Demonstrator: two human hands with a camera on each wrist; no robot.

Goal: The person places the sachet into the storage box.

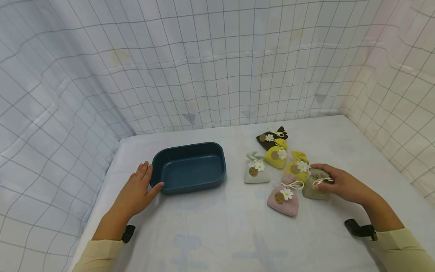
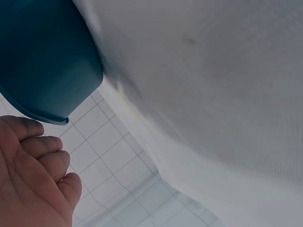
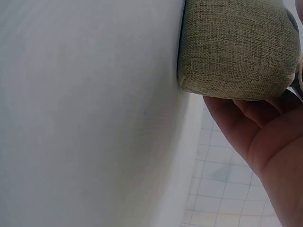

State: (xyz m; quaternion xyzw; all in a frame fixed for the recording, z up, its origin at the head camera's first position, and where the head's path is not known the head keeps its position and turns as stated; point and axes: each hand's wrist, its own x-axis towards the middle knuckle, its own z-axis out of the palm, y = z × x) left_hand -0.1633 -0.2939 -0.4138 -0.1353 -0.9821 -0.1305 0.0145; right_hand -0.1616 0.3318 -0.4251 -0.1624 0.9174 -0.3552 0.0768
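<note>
My left hand (image 1: 135, 193) rests against the left end of a dark teal rectangular tray (image 1: 195, 186), its fingers extended along the rim and its thumb at the near corner. In the left wrist view the hand's fingers sit just beside the tray's edge (image 2: 61, 90). On the right, my right hand (image 1: 343, 184) grips an olive-brown cloth drawstring pouch (image 1: 314, 192), thumb on the near side and fingers behind it. The right wrist view shows the pouch's woven base (image 3: 236, 52) close to the table surface, with fingers partly hidden behind it.
Beside the held pouch lie a yellow pouch (image 1: 293, 170) and a pink pouch (image 1: 283, 204). Farther left and back are a pale grey-green pouch (image 1: 263, 178), another yellow pouch (image 1: 276, 162) and a dark brown pouch (image 1: 263, 144). Grid-patterned curtains (image 1: 210, 75) surround the white-covered table (image 1: 210, 234).
</note>
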